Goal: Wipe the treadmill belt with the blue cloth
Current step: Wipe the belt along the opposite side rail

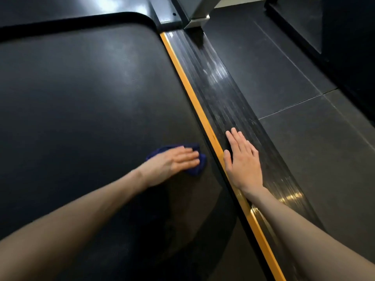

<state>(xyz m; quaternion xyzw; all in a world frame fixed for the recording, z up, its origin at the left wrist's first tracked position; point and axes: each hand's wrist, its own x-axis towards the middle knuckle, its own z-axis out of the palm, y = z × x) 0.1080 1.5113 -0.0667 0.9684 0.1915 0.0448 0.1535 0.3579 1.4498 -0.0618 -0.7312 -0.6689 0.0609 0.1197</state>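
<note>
Where the view looks down along the machine, the items read from 9 o'clock across to 3 o'clock as follows.

- Treadmill belt point(81, 88): black, matt, fills the left half. A raised black rim point(71, 21) bounds it at 11 o'clock.
- Left hand point(174, 161): just below centre, toward 6 o'clock, forearm entering from 8 o'clock. Palm down, fingers straight and together, pressing flat on the cloth, not curled round it.
- Blue cloth point(195, 169): crumpled, dark blue, lying on the belt under the left hand. It shows past the hand at its 12 and 4 o'clock edges, near the belt's right edge.
- Yellow strip point(188, 86): narrow, runs from 12 o'clock down to 5 o'clock between belt and rail.
- Right hand point(242, 163): at 4 o'clock of centre. Palm down, fingers extended and slightly spread, resting on the rail, grasping nothing. Thumb just beside the yellow strip.
- Side rail point(223, 94): black, ribbed, with pale scuffs toward 1 o'clock.
- Floor tiles point(304, 149): dark grey, at 3 o'clock.
- Metal upright point(199, 11): at 12 o'clock, at the rail's far end.
</note>
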